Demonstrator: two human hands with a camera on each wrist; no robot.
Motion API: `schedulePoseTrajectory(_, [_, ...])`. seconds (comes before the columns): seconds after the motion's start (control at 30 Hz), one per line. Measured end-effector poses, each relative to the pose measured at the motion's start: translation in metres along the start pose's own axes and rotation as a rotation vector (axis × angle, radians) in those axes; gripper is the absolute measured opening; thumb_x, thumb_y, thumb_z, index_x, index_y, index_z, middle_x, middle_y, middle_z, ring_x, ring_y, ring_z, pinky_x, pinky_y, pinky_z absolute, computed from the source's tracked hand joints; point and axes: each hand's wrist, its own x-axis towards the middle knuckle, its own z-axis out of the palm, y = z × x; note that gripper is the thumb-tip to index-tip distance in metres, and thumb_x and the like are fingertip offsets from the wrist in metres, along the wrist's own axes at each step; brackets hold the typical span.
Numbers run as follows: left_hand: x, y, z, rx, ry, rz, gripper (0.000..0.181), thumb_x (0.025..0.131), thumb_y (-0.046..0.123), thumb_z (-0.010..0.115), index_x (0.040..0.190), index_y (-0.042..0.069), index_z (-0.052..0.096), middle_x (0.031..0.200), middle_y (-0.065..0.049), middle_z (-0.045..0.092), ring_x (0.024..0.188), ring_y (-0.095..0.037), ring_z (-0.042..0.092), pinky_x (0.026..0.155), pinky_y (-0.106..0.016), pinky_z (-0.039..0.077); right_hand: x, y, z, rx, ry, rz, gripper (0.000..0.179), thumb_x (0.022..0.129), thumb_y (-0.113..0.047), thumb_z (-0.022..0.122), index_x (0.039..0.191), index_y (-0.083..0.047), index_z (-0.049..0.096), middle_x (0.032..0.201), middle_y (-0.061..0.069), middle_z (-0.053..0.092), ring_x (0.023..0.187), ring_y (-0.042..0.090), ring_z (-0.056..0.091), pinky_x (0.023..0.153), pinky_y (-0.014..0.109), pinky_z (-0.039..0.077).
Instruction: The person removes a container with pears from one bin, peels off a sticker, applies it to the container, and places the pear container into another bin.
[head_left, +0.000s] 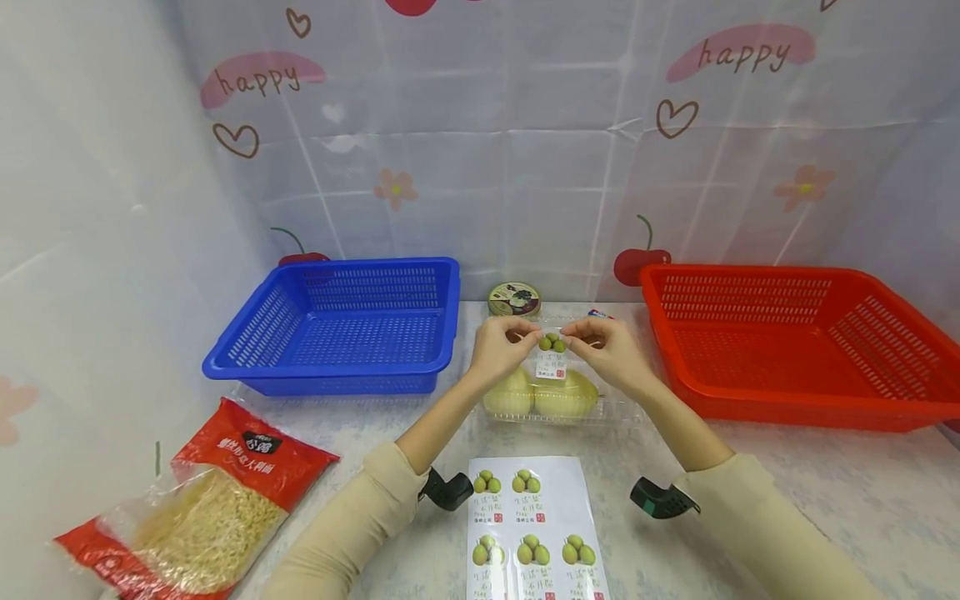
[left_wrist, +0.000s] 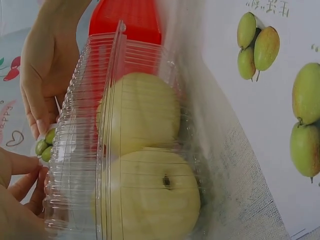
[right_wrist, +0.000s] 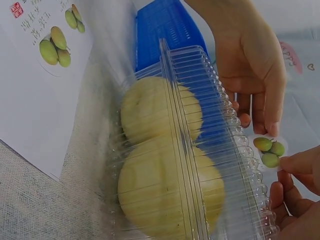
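A clear label sticker [head_left: 551, 365] printed with green pears and writing is at the lid of a clear plastic clamshell box [head_left: 618, 408]. My left hand [head_left: 501, 348] pinches the label's upper left edge between thumb and forefinger. On the opposite edge, my right hand [head_left: 613, 354] pinches it the same way. Inside the box lie two pale yellow-green pears [left_wrist: 155, 192], seen through the ribbed wall. Both wrist views show fingertips at the label's printed top [right_wrist: 270, 151]. Whether its lower part touches the lid I cannot tell.
A sheet of similar labels [head_left: 532, 529] lies in front of the box. The blue basket [head_left: 337, 385] stands left, the red basket [head_left: 810, 410] right. A bag of pasta [head_left: 210, 517] lies front left. Behind the box is a round tin [head_left: 514, 298].
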Motion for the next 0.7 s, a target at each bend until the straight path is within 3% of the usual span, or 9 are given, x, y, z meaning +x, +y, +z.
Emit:
schedulePoseTrajectory(0.13, [0.003, -0.003, 0.0, 0.007, -0.005, -0.013, 0.011, 0.084, 0.009, 0.068, 0.088, 0.0, 0.074, 0.084, -0.011, 0.071, 0.065, -0.014, 0.058, 0.057, -0.017, 0.046, 0.004, 0.002, 0.001, -0.016, 0.01, -0.012, 0.012, 0.085, 0.001, 0.064, 0.093, 0.009, 0.068, 0.087, 0.02, 0.068, 0.072, 0.02, 0.062, 0.064, 0.016, 0.049])
schedulePoseTrajectory(0.33, [0.004, -0.007, 0.0, 0.009, -0.014, -0.034, 0.011, 0.084, 0.008, 0.068, 0.088, -0.001, 0.073, 0.085, -0.012, 0.071, 0.067, -0.017, 0.059, 0.058, -0.018, 0.047, 0.009, 0.005, 0.001, 0.004, -0.022, 0.016, 0.014, 0.085, 0.001, 0.063, 0.095, 0.01, 0.068, 0.089, 0.023, 0.067, 0.074, 0.028, 0.062, 0.063, 0.017, 0.048])
schedulePoseTrajectory(0.53, [0.007, -0.008, 0.001, 0.038, -0.025, -0.068, 0.011, 0.085, 0.011, 0.068, 0.089, 0.001, 0.073, 0.085, -0.009, 0.07, 0.069, -0.014, 0.057, 0.059, -0.017, 0.045, 0.011, 0.006, 0.001, -0.029, -0.038, 0.038, 0.014, 0.086, 0.0, 0.064, 0.095, 0.009, 0.068, 0.089, 0.021, 0.067, 0.074, 0.025, 0.061, 0.063, 0.017, 0.048])
schedulePoseTrajectory(0.7, [0.009, -0.01, 0.003, 0.072, -0.032, -0.042, 0.011, 0.084, 0.01, 0.068, 0.087, 0.001, 0.073, 0.084, -0.009, 0.07, 0.068, -0.015, 0.058, 0.059, -0.017, 0.045, 0.012, 0.008, 0.0, -0.057, -0.052, 0.033, 0.013, 0.086, 0.0, 0.063, 0.095, 0.008, 0.068, 0.089, 0.02, 0.067, 0.074, 0.026, 0.061, 0.063, 0.018, 0.048])
